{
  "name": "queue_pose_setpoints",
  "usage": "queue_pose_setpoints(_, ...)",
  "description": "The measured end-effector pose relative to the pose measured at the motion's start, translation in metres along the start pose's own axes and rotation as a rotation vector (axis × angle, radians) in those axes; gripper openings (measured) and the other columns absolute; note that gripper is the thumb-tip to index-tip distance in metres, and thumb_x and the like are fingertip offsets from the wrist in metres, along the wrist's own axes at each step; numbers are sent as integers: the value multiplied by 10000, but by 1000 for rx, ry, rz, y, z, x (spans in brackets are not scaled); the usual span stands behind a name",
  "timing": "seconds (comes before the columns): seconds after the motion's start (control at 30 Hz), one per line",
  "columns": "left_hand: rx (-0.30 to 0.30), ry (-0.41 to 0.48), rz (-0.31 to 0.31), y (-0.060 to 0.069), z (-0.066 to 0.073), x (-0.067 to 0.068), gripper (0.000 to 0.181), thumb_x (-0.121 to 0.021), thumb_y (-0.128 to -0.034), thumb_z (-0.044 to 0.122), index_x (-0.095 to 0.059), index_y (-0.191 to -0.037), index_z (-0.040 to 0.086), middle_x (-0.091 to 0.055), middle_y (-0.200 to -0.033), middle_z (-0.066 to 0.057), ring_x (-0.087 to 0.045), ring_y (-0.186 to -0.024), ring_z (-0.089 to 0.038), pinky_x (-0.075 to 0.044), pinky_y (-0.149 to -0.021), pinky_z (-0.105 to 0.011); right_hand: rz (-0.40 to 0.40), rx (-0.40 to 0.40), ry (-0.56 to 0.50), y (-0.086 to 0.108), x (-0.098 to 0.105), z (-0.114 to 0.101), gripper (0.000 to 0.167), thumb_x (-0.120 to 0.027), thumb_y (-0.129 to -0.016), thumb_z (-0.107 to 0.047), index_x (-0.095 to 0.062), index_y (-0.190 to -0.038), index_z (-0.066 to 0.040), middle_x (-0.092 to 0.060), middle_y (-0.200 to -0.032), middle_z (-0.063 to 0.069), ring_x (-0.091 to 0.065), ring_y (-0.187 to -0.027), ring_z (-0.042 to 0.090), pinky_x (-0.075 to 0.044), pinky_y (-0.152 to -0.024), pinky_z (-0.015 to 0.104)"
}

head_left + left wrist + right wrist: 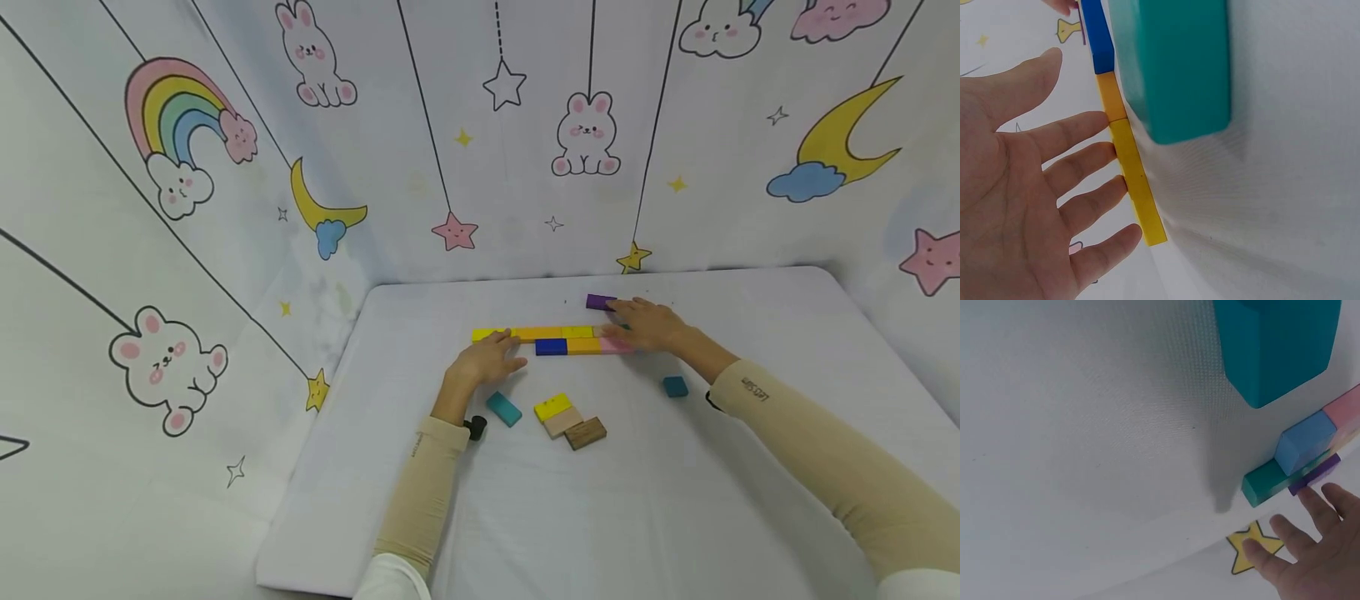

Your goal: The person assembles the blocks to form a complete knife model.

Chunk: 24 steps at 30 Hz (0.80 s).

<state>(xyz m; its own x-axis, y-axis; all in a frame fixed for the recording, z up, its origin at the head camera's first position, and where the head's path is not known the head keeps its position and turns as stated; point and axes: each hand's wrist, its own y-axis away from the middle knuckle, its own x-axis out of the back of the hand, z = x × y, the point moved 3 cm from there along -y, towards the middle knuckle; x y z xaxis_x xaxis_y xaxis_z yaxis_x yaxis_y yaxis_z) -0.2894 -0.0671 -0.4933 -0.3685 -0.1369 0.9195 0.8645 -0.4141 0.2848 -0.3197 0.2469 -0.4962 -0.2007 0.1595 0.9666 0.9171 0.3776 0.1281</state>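
Observation:
Two rows of coloured blocks lie side by side on the white table. My left hand (486, 362) is at the back row's left end, its spread fingertips touching a yellow block (1138, 181) beside an orange block (1112, 97). A dark blue block (551, 347) begins the front row. My right hand (648, 325) is over the rows' right end with fingers extended, partly covering a pink block (615, 344). In the right wrist view, a fingertip is at a purple block (1316, 474), near a green block (1266, 482) and a light blue block (1307, 442); contact is unclear.
Nearer on the table (675, 500) lie a teal block (504, 409), a yellow block (553, 407), a beige block (563, 422) and a brown wood-grain block (586, 433). A dark teal block (675, 387) lies below the right forearm. Patterned fabric (525, 183) rises behind the table.

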Motion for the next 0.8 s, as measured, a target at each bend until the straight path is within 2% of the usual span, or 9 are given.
queue_pose_setpoints(0.23, 7, -16, -3, -1, -1, -1, 631, -471, -1089, 534, -395, -1628, 214, -258, -1725, -20, -267, -1575, -252, -327, -1241, -497, -10, -6, 69, -1, 2, -1, 683, -458, -1102, -477, -433, -1555, 34, -382, -1612, 278, -287, -1484, 559, -269, -1154, 756)
queue_pose_setpoints(0.5, 2, -29, 5, -2, -1, -1, 631, -476, -1087, 532, -401, -1624, 209, -269, -1721, -23, -285, -1568, -254, -341, -1234, -493, -3, -5, 48, 2, 2, 6, 755, -398, -1085, -592, -434, -1571, -16, -376, -1628, 246, -277, -1496, 540, -245, -1159, 768)
queue_pose_setpoints(0.7, 11, -32, -1, -2, -1, -2, 624, -473, -1088, 531, -401, -1625, 220, -260, -1724, -14, -275, -1572, -248, -338, -1234, -500, 2, -29, 59, 8, 5, 7, 664, -438, -1107, -487, -455, -1550, 7, -401, -1605, 264, -295, -1484, 551, -263, -1128, 794)
queue_pose_setpoints(0.8, 14, -34, 3, -2, -1, -2, 624, -473, -1087, 536, -402, -1624, 227, -259, -1724, -15, -274, -1572, -251, -342, -1231, -505, -6, -31, 74, 9, 7, 7, 663, -402, -1118, -491, -457, -1546, 13, -410, -1599, 264, -308, -1477, 551, -282, -1127, 782)
